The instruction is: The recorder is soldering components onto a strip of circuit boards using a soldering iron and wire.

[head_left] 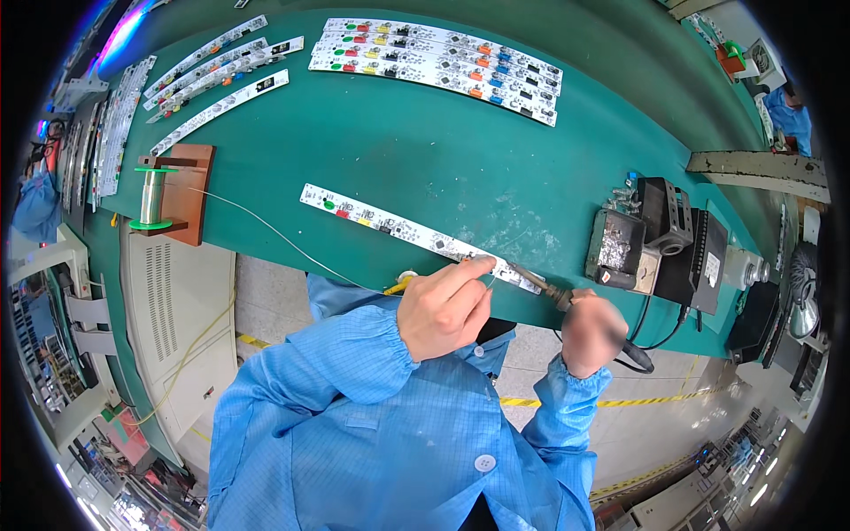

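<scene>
A long narrow white circuit board (398, 225) lies slantwise on the green bench mat in front of me, with small green, red, yellow and black parts along it. My left hand (450, 305) is closed over the board's near edge, index finger stretched to its right part. Solder wire (266, 227) runs from a spool (152, 198) at the left into this hand; the fingers hide its end. My right hand (591, 334), partly smeared, grips a soldering iron (556, 296). The iron's tip meets the board's right part, close to my left fingertip.
Several similar boards (434, 64) lie in a row at the back, more (221, 108) at the far left. The spool stands by a brown wooden block (189, 195). At the right are an open metal box (616, 246), a black unit (699, 265) and a black cable (668, 341).
</scene>
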`<state>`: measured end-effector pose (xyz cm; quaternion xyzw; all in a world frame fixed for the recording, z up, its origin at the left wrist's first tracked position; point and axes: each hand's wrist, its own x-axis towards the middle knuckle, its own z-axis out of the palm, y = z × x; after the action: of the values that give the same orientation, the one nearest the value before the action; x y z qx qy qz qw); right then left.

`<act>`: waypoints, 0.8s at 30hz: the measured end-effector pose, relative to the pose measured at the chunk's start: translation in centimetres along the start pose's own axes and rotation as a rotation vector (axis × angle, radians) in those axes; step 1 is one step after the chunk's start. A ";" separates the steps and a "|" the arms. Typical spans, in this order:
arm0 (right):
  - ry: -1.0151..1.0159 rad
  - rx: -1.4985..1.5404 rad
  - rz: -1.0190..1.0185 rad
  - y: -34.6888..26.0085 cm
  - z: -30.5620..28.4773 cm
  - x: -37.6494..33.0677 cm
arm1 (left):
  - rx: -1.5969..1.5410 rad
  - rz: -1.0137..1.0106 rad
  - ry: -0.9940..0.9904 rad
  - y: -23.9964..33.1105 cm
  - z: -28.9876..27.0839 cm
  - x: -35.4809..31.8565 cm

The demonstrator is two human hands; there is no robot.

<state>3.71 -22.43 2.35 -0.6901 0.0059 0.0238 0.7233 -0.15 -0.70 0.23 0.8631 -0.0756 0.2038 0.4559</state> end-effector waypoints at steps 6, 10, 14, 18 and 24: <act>0.229 -0.130 -0.293 1.9 -2.3 -3.5 | 0.156 0.131 0.021 -0.1 0.2 -0.7; 0.363 -0.645 -0.650 2.9 -0.5 -4.5 | 0.277 0.343 -0.018 0.1 -0.6 -0.6; 0.325 -0.669 -0.657 3.3 0.8 -4.1 | 0.046 0.094 0.075 0.5 -0.2 -0.8; 0.462 -0.701 -0.587 2.6 0.8 -4.2 | -0.028 0.050 0.103 0.0 0.5 -1.4; 0.420 -0.979 -0.363 0.1 0.7 -5.3 | -0.081 0.004 0.031 -0.1 0.6 -1.6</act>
<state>-1.62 -21.88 2.46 -0.9252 0.0194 -0.2388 0.2943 -1.43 -1.22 -0.78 0.8405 -0.0787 0.2149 0.4911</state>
